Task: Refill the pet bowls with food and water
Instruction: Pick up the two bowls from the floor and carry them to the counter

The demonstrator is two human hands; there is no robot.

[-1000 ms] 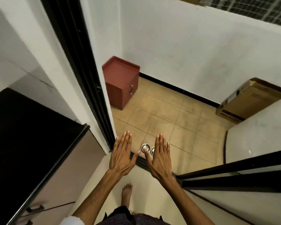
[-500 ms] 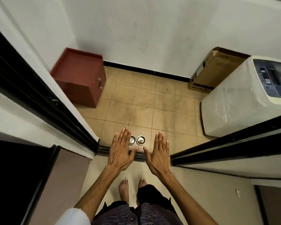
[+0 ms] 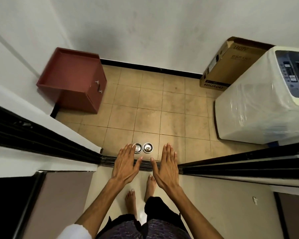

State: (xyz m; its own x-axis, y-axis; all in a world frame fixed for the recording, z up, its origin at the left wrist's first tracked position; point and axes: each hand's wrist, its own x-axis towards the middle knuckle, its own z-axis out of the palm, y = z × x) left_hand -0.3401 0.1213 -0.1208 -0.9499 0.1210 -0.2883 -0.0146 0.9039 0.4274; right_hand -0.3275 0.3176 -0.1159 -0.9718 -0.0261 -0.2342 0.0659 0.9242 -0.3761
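- A person stands barefoot in a doorway, seen from above, with both arms stretched forward and down
- The left hand (image 3: 125, 165) is held flat, palm down, fingers straight and close together, thumb spread; it holds nothing
- The right hand (image 3: 166, 167) mirrors it, flat with straight fingers and thumb out, also holding nothing
- Two small round metal bowls sit side by side on the tan tiled floor (image 3: 150, 107), just past the dark door track (image 3: 109, 161)
- The left bowl (image 3: 137, 148) looks shiny inside and is partly covered by the left hand's fingertips in this view; whether the fingers touch it cannot be told
- The right bowl (image 3: 147, 147) holds a small scatter of brown kibble and lies between the two hands
- At the far left, against the white wall, stands a dark red cabinet (image 3: 72, 80) with a metal handle
- At the far right a brown cardboard box (image 3: 231, 66) leans by the wall, just beside a white washing machine (image 3: 259, 107) wrapped in clear plastic
- Dark sliding door frames (image 3: 41, 140) narrow the opening on both sides
- The person's two bare feet (image 3: 149, 185) rest on the pale near floor, short of the track
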